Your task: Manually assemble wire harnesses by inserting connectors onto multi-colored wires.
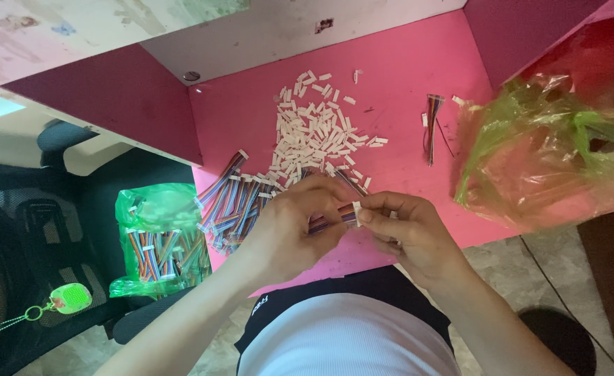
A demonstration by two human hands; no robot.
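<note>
My left hand (294, 224) grips a short multicoloured ribbon cable (331, 219) near the front edge of the pink table (404, 97). My right hand (406, 230) pinches the cable's white end connector (356, 209) between thumb and fingertips. Both hands meet over the table. Just left of my left hand lies a heap of similar ribbon cables (234, 202). Beyond the hands is a scattered pile of small white plastic connectors (315, 132).
A green plastic bag of ribbon cables (159, 240) rests on a black chair at the left. A large crumpled green bag (550, 150) covers the table's right side. A single cable (432, 125) lies at the back right. A green keychain (69, 298) hangs at the lower left.
</note>
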